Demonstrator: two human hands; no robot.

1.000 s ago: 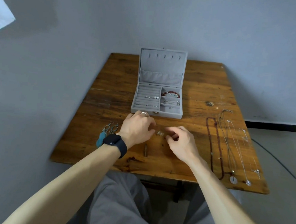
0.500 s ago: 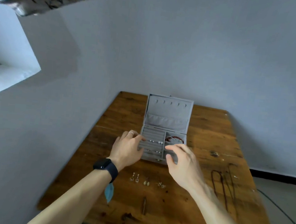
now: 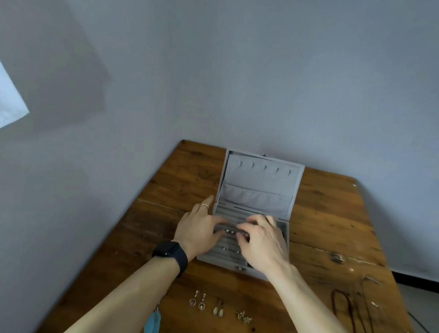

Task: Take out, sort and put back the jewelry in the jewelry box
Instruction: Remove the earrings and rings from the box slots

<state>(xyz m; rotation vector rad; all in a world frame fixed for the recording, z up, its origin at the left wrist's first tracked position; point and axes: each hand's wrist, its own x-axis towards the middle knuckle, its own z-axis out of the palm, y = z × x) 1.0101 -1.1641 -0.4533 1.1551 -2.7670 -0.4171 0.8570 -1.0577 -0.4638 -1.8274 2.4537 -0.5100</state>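
Note:
The grey jewelry box (image 3: 260, 181) stands open in the middle of the wooden table (image 3: 328, 217), lid upright. Both hands are over its left compartment of padded rolls. My left hand (image 3: 198, 231), with a ring and a black watch, rests its spread fingers on the rolls. My right hand (image 3: 262, 243) has its fingers curled down at a row holding small stud earrings (image 3: 228, 231). The fingertips of both hands nearly meet there. Whether the right hand pinches a stud is hidden. The right compartment is covered by my right hand.
Three pairs of earrings lie in a row on the table near me (image 3: 197, 302), (image 3: 218, 310), (image 3: 243, 316). A teal feather earring (image 3: 151, 329) is partly under my left forearm. Several necklaces (image 3: 351, 316) are laid out at the right. A wall runs close along the left and back.
Both hands left the earrings on the near table and moved forward onto the box's padded rolls. The view has tilted up, so the table sits lower in the frame.

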